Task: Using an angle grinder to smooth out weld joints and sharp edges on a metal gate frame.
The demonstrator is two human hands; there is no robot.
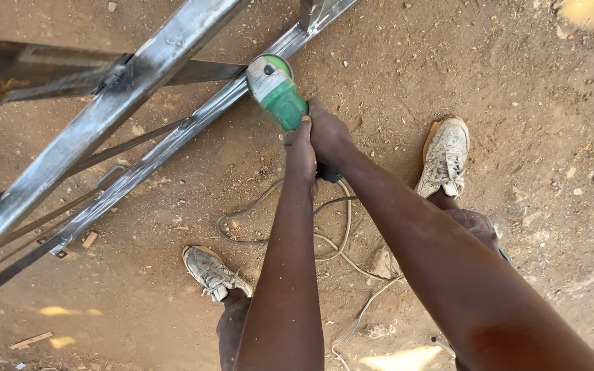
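Both hands grip a green angle grinder [278, 95] whose silver head rests against a long steel bar [139, 168] of a welded metal frame [97, 113] lying across the dirt ground [517, 103]. The left hand [300, 148] wraps the rear of the green body from the near side, fingers curled fully shut around it; the right hand [328, 134] clamps the tail of the tool just beside it, also closed tight, with no gap showing between fingers and casing.

To grind well here, it seems wise to keep both wrists locked and the arms straight as they are, so the head stays at a shallow angle to the bar and does not dig in or skip along the edge (light, steady pressure probably beats leaning on it). The power cord [324, 237] loops on the ground between the two dusty shoes [445, 156], so the feet ought to stay clear of it.

The grinder body sits directly inside both grips, its head sticking out beyond the fingertips toward the bar, touching the steel where a crosspiece meets it; the disc itself is hidden under the guard
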